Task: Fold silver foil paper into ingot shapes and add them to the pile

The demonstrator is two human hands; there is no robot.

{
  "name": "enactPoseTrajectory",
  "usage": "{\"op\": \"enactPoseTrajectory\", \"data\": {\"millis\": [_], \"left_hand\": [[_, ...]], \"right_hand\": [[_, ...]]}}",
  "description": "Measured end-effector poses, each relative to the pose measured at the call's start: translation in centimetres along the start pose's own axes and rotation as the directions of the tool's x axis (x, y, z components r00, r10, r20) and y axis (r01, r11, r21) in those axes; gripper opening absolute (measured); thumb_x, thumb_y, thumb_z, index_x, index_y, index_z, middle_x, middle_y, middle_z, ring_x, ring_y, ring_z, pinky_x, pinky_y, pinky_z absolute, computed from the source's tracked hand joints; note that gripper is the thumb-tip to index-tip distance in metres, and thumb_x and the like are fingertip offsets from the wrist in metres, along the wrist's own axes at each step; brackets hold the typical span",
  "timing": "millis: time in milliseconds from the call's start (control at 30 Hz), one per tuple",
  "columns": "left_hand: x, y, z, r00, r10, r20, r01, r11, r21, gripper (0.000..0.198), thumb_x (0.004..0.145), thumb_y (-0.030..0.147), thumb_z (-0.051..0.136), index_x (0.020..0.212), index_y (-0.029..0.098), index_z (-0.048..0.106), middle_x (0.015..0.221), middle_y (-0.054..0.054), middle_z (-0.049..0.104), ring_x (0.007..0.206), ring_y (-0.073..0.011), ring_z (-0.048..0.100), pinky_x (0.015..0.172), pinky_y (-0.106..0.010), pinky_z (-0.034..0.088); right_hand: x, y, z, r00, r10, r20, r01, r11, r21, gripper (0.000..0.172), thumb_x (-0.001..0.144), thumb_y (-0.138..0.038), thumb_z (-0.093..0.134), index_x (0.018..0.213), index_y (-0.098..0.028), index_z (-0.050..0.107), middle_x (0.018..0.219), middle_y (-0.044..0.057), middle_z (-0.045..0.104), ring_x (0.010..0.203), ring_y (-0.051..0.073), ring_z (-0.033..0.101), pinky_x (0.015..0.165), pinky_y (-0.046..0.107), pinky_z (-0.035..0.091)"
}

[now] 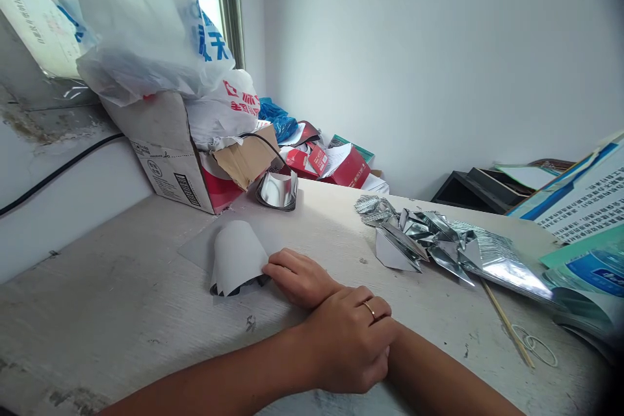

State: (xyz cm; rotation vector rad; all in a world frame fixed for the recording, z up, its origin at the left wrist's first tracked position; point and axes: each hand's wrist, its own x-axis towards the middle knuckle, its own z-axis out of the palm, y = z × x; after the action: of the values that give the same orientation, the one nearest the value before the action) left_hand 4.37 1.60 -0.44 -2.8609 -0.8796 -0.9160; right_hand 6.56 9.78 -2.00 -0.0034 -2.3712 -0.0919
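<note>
A white, arched paper sheet (238, 257) sits on the scuffed, whitish tabletop (185, 325). The right hand (303, 278) touches its right edge with bent fingers; whether they pinch, I cannot tell. The left hand (353, 341), wearing 1 gold ring (371, 311), clasps the right forearm (433, 364). Crumpled silver foil (451, 253) lies farther right.

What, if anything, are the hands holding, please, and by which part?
The left hand clasps the right wrist. The right hand touches the curled paper at its right edge; whether it grips cannot be told.
</note>
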Motion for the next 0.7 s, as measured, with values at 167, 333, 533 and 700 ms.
{"op": "enactPoseTrajectory", "data": {"millis": [167,333,533,700], "left_hand": [[-0.1,0.1,0.0,1.000,0.008,0.006,-0.008,0.999,0.031,0.012,0.084,0.022,0.055,0.094,0.015,0.055,0.105,-0.006,0.062,0.089,-0.0209,0.055,0.080,-0.035,0.048],[0.0,0.2,-0.8,0.997,-0.020,0.070,0.015,0.997,0.069,0.011,0.087,0.024,0.053,0.095,0.016,0.054,0.105,-0.004,0.062,0.089,-0.0200,0.055,0.078,-0.034,0.046],[0.0,-0.1,-0.9,0.996,-0.042,0.077,0.036,0.997,0.069,0.013,0.089,0.025,0.051,0.099,0.016,0.054,0.108,-0.003,0.063,0.091,-0.0194,0.055,0.082,-0.034,0.043],[0.0,-0.5,-0.7,0.995,-0.053,0.083,0.049,0.997,0.051,0.023,0.088,0.025,0.052,0.109,0.015,0.054,0.115,-0.004,0.063,0.098,-0.0202,0.056,0.092,-0.036,0.041]], "right_hand": [[-0.2,-0.1,0.1,0.986,0.069,-0.151,-0.059,0.996,0.073,0.023,0.094,-0.009,0.043,0.111,-0.015,0.057,0.097,0.007,0.065,0.083,0.011,0.057,0.070,0.021,0.050],[0.0,0.0,0.4,0.870,0.375,-0.319,-0.277,0.908,0.314,0.018,0.091,-0.013,0.050,0.102,-0.018,0.064,0.094,0.007,0.066,0.085,0.011,0.061,0.075,0.023,0.053],[0.5,0.6,0.2,0.545,0.806,-0.230,-0.524,0.542,0.658,0.010,0.084,-0.024,0.059,0.083,-0.018,0.066,0.078,0.002,0.066,0.067,0.011,0.063,0.066,0.024,0.053],[0.5,1.9,0.2,0.339,0.934,-0.112,-0.553,0.294,0.780,0.016,0.079,-0.031,0.063,0.081,-0.015,0.061,0.066,-0.001,0.062,0.055,0.011,0.062,0.055,0.022,0.051]]}}
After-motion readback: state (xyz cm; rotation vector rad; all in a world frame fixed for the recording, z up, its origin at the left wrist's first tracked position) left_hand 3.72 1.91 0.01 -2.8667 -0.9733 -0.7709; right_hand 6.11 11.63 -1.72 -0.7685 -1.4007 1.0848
